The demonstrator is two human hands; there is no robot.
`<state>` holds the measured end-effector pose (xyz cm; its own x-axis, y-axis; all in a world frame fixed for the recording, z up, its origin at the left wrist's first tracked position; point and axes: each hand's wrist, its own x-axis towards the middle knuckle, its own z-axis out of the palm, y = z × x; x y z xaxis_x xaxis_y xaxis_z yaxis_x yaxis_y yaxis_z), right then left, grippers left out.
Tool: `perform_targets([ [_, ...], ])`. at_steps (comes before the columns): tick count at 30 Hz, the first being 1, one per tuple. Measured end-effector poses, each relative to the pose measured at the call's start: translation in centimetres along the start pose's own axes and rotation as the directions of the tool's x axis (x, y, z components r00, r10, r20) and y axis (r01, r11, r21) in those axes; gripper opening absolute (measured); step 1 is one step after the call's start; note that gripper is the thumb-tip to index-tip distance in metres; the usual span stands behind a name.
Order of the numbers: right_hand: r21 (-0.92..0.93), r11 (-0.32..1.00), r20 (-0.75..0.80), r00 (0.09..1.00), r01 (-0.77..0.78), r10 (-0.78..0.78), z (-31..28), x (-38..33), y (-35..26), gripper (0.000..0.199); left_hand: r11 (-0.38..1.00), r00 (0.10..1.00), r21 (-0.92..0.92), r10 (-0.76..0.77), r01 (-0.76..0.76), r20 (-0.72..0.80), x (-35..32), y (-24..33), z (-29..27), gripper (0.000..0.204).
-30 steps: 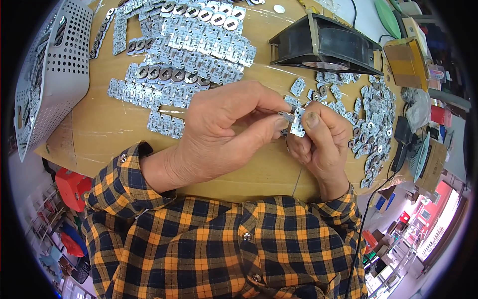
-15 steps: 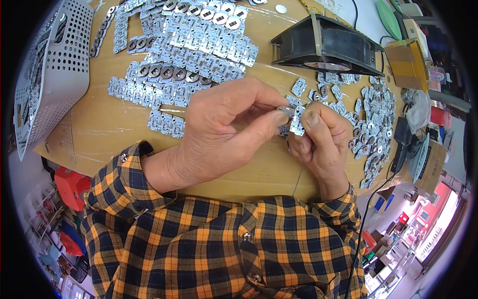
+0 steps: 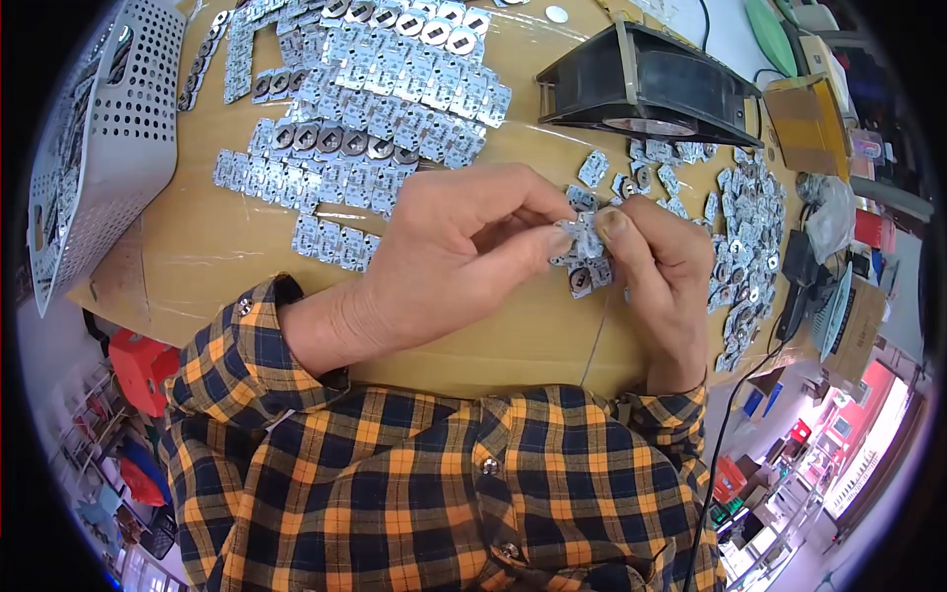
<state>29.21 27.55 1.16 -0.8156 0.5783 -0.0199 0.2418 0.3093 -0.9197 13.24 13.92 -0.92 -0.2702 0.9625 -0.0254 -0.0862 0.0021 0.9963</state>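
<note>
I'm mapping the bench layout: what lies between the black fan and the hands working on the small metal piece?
In the head view, loose small metal plates lie scattered on the brown tabletop between the black fan and the hands.

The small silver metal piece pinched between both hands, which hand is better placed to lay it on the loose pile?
Probably the right hand: the loose pile of silver pieces lies just beside it, while the left hand sits nearer the neat rows.

Metal strip (image 3: 584,247) between 2 hands

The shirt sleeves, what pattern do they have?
Orange, navy and white plaid on the sleeves, seen in the head view.
</note>
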Motion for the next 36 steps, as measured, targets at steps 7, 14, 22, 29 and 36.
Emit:
perform_targets([
  [7,-0.249,0.968,0.012,0.999,0.033,-0.031,-0.8,-0.5,-0.9,0.031,0.949,0.987,-0.278,-0.158,0.150,-0.005,0.3,0.5,0.0,0.016],
  [14,0.058,0.997,0.150,0.987,-0.058,0.049,0.3,-0.7,-1.5,0.022,0.924,0.984,-0.338,-0.164,0.179,0.074,0.1,0.6,0.1,0.013],
  [22,0.132,0.987,0.088,0.993,-0.095,0.084,0.5,-0.8,-1.2,0.030,0.924,0.976,-0.316,-0.207,0.217,0.065,0.1,1.0,0.0,0.012],
  [29,0.393,0.894,0.200,0.969,-0.216,0.146,0.3,-1.0,-0.9,0.030,0.929,0.981,-0.326,-0.138,0.176,0.138,0.1,1.1,-0.2,0.011],
  [36,0.487,0.837,0.210,0.964,-0.247,0.163,0.8,-1.4,-0.6,0.031,0.921,0.989,-0.366,-0.103,0.136,0.110,0.0,1.0,0.1,0.008],
])
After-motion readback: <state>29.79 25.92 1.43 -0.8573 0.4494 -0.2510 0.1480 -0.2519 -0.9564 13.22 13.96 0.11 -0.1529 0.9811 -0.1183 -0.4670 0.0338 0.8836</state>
